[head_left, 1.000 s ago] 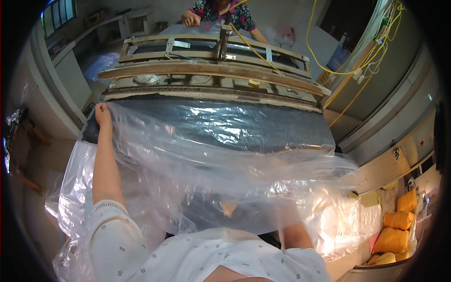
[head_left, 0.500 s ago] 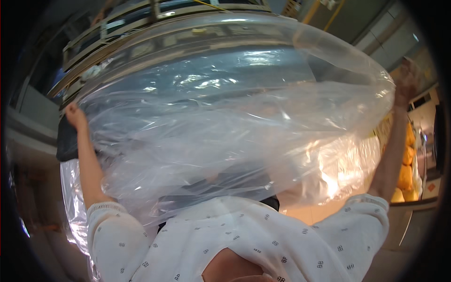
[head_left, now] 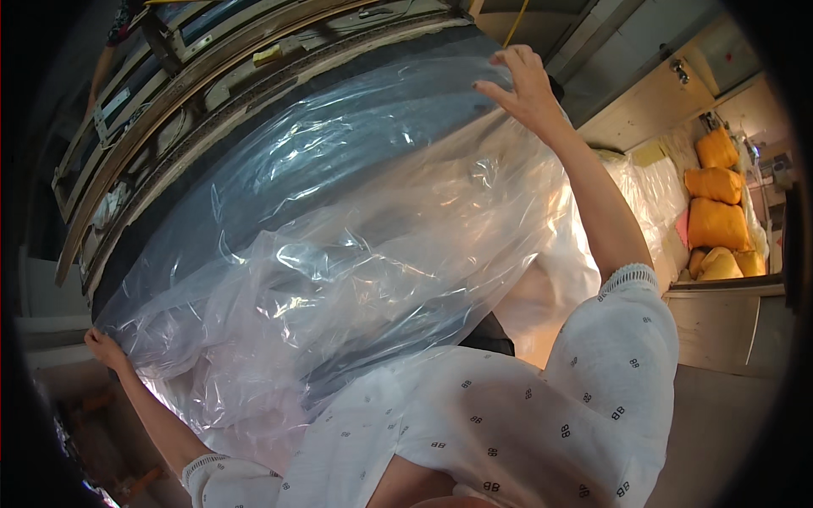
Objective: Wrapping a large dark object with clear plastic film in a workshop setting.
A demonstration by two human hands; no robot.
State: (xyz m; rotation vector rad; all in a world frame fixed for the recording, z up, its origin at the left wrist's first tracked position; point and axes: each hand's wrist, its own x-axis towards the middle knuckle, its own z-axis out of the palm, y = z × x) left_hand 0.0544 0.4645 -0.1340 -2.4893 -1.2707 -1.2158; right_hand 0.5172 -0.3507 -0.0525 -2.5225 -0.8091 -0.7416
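A large sheet of clear plastic film (head_left: pixel 279 245) lies loose and wrinkled over a dark, flat surface in front of me, its near part bunched up against my shirt. At the far left, my left hand (head_left: pixel 105 345) is closed on the film's edge, arm stretched out. My right hand (head_left: pixel 527 91) is over the far right corner of the film. Its thumb stands apart from the fingers, and nothing shows gripped between them.
Behind the film runs a long wooden-edged frame (head_left: pixel 161 140) with slats and cords. A small yellow block (head_left: pixel 268 56) rests on it. To the right, several orange bundles (head_left: pixel 716 222) are stacked beside more shiny plastic (head_left: pixel 652 199). A part of another person's arm (head_left: pixel 102 76) shows at the upper left.
The billowing film has sunk down onto the surface. My right hand has swung inward from the far right, while my left hand has moved lower and outward. My view has turned.
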